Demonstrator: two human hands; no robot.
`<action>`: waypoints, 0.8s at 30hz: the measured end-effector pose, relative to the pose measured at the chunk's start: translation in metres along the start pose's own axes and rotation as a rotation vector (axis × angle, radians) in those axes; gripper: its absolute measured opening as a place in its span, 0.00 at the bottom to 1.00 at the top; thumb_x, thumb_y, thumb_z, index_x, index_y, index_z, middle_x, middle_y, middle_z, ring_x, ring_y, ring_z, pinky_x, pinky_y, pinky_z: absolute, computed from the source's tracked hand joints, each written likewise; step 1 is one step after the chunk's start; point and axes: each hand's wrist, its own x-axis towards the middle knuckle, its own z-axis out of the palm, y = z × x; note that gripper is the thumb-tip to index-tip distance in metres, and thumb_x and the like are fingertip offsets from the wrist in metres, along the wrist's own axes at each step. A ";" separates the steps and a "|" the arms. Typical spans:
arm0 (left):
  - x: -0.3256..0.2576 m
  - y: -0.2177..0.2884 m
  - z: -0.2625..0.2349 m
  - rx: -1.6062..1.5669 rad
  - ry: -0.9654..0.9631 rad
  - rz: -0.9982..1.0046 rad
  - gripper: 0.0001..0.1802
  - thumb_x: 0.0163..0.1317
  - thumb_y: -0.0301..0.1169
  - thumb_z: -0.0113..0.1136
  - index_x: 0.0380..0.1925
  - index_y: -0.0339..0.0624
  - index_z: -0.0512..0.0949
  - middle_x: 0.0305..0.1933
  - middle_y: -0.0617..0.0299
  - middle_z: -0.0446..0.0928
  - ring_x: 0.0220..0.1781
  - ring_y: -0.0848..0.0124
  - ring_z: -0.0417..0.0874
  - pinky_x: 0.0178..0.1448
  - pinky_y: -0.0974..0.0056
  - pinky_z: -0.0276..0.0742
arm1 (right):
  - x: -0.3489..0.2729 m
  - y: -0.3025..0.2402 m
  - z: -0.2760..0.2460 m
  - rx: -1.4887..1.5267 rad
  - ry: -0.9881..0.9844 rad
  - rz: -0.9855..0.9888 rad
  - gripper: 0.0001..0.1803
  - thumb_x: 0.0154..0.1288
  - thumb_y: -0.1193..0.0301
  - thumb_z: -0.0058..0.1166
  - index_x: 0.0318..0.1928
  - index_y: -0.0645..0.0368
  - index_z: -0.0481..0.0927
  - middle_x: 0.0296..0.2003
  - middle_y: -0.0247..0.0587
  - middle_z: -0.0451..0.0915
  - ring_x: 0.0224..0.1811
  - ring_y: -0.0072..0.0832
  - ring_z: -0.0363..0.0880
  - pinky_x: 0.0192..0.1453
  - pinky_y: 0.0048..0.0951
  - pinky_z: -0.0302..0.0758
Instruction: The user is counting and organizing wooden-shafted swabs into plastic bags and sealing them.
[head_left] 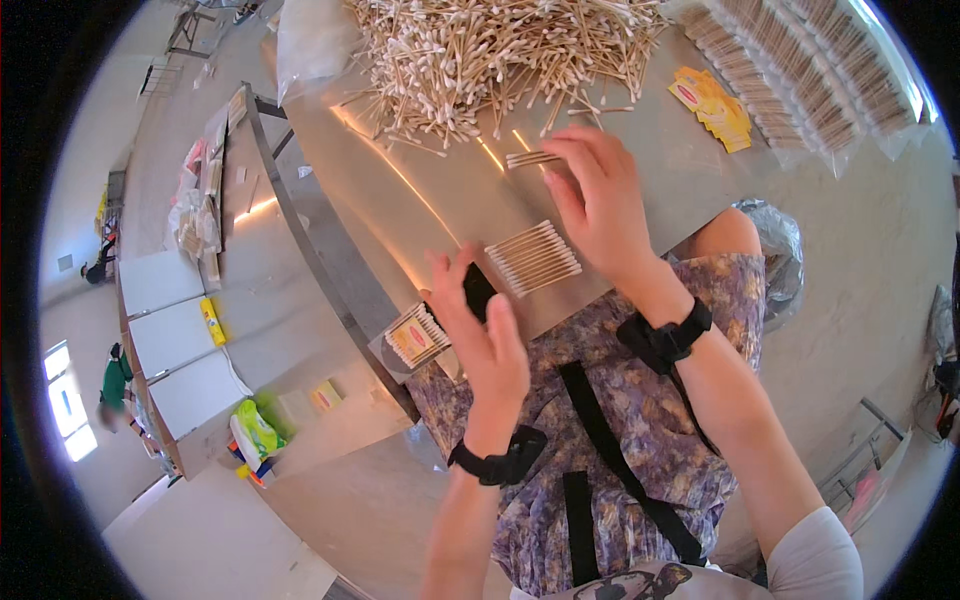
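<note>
My right hand (600, 195) is closed in a pinch on a few cotton swabs (530, 158), which stick out to the left of the fingertips above the metal table. A neat row of cotton swabs (533, 258) lies side by side on the table, below and left of that hand. My left hand (480, 335) has its fingers apart, near a black object (478, 290) that shows partly between thumb and forefinger. Just left of it lies a clear packet of cotton swabs (415, 337) with a yellow label, partly covered by the fingers.
A large loose heap of cotton swabs (500, 60) covers the table's far part. Yellow cards (712, 108) lie right of it, beside clear bags full of swabs (790, 80). A clear plastic bag (778, 262) hangs by my knee. The metal edge (330, 255) runs along the left.
</note>
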 end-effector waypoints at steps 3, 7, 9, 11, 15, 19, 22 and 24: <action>-0.001 0.009 -0.017 -0.253 0.166 -0.154 0.35 0.76 0.47 0.34 0.75 0.36 0.48 0.73 0.51 0.64 0.79 0.59 0.53 0.81 0.51 0.34 | -0.010 -0.011 0.005 0.019 -0.033 -0.016 0.17 0.60 0.73 0.60 0.50 0.56 0.77 0.52 0.41 0.76 0.61 0.44 0.72 0.65 0.45 0.69; -0.007 0.000 -0.020 -0.512 0.298 -0.221 0.35 0.76 0.46 0.33 0.75 0.36 0.47 0.73 0.45 0.62 0.80 0.57 0.52 0.81 0.50 0.36 | -0.019 -0.029 0.021 -0.215 -0.128 -0.092 0.22 0.64 0.72 0.56 0.59 0.60 0.74 0.61 0.45 0.73 0.71 0.42 0.64 0.74 0.46 0.61; -0.008 0.004 -0.017 -0.697 0.341 -0.266 0.35 0.76 0.46 0.33 0.75 0.35 0.45 0.73 0.40 0.60 0.80 0.55 0.52 0.82 0.50 0.36 | -0.022 -0.032 0.027 -0.289 -0.162 -0.116 0.23 0.65 0.72 0.54 0.61 0.62 0.72 0.63 0.46 0.71 0.73 0.41 0.62 0.76 0.47 0.58; -0.007 0.000 -0.014 -0.773 0.358 -0.276 0.35 0.76 0.46 0.34 0.75 0.35 0.45 0.73 0.39 0.59 0.80 0.54 0.52 0.82 0.50 0.37 | -0.026 -0.033 0.031 -0.399 -0.253 -0.179 0.26 0.65 0.73 0.51 0.64 0.66 0.69 0.66 0.46 0.69 0.74 0.40 0.60 0.77 0.45 0.58; 0.005 -0.002 -0.018 -0.901 0.395 -0.280 0.36 0.76 0.46 0.36 0.74 0.35 0.46 0.74 0.38 0.58 0.79 0.53 0.53 0.81 0.50 0.40 | -0.025 -0.033 0.037 -0.319 -0.321 -0.194 0.27 0.62 0.73 0.50 0.63 0.67 0.70 0.67 0.46 0.68 0.75 0.41 0.59 0.77 0.42 0.58; 0.015 -0.017 -0.019 -0.975 0.435 -0.293 0.36 0.76 0.45 0.36 0.75 0.35 0.46 0.75 0.39 0.57 0.79 0.53 0.53 0.81 0.50 0.40 | -0.026 -0.047 0.055 -0.220 -0.346 -0.245 0.28 0.61 0.74 0.49 0.63 0.67 0.69 0.67 0.49 0.67 0.76 0.41 0.57 0.78 0.41 0.57; 0.018 -0.027 -0.010 -1.063 0.431 -0.253 0.35 0.78 0.45 0.33 0.74 0.32 0.44 0.75 0.37 0.55 0.79 0.54 0.52 0.81 0.52 0.42 | -0.030 -0.063 0.066 -0.127 -0.383 -0.230 0.27 0.62 0.74 0.48 0.63 0.68 0.70 0.67 0.49 0.67 0.76 0.42 0.57 0.78 0.41 0.57; 0.016 -0.028 0.002 -1.162 0.453 -0.315 0.34 0.78 0.44 0.33 0.74 0.31 0.44 0.76 0.38 0.53 0.79 0.53 0.52 0.82 0.52 0.43 | -0.035 -0.068 0.071 -0.075 -0.407 -0.217 0.26 0.63 0.73 0.48 0.63 0.69 0.70 0.67 0.50 0.66 0.76 0.42 0.56 0.78 0.41 0.57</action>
